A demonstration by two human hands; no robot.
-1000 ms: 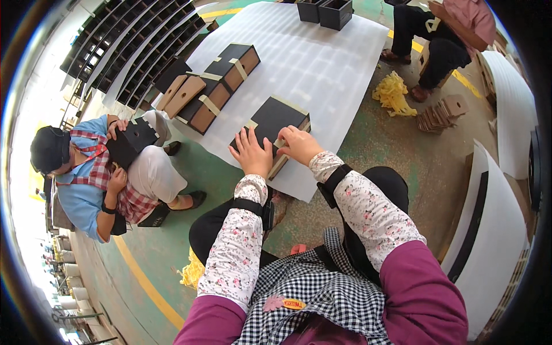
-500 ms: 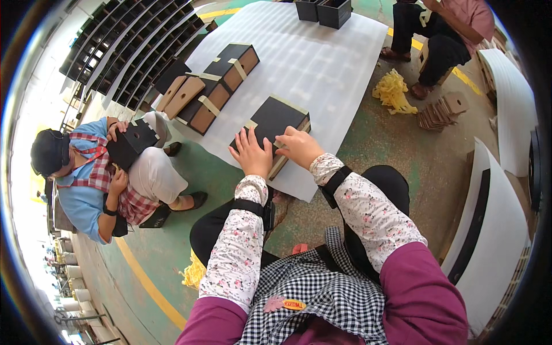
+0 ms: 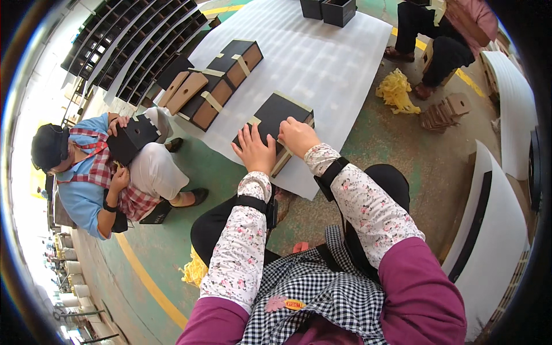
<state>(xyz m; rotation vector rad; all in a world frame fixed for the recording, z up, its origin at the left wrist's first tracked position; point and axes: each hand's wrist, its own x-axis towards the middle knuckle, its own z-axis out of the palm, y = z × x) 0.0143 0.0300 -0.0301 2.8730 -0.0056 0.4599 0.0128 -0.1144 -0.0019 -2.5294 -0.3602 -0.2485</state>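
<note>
A black box (image 3: pixel 276 115) with a brown side lies on the white sheet in front of me, with pale tape strips (image 3: pixel 294 102) across its edges. My left hand (image 3: pixel 255 152) rests on its near left part, fingers spread flat over the top. My right hand (image 3: pixel 299 138) is closed in a pinch at the near right edge, where a pale tape strip runs down the side. Its fingertips are partly hidden, but they appear to hold that strip.
Several taped black-and-brown boxes (image 3: pixel 221 80) and loose brown panels (image 3: pixel 188 95) stand at left. A seated co-worker (image 3: pixel 86 172) holds a black box (image 3: pixel 133 138); another person sits at far right. Yellow strips (image 3: pixel 397 92) and brown pieces (image 3: pixel 445 112) lie on the floor. Open black boxes (image 3: pixel 338 11) stand far back.
My right hand has turned and drawn its fingers tighter at the box's edge, shifting slightly left. My left hand stays flat on the box. The whole view has shifted slightly.
</note>
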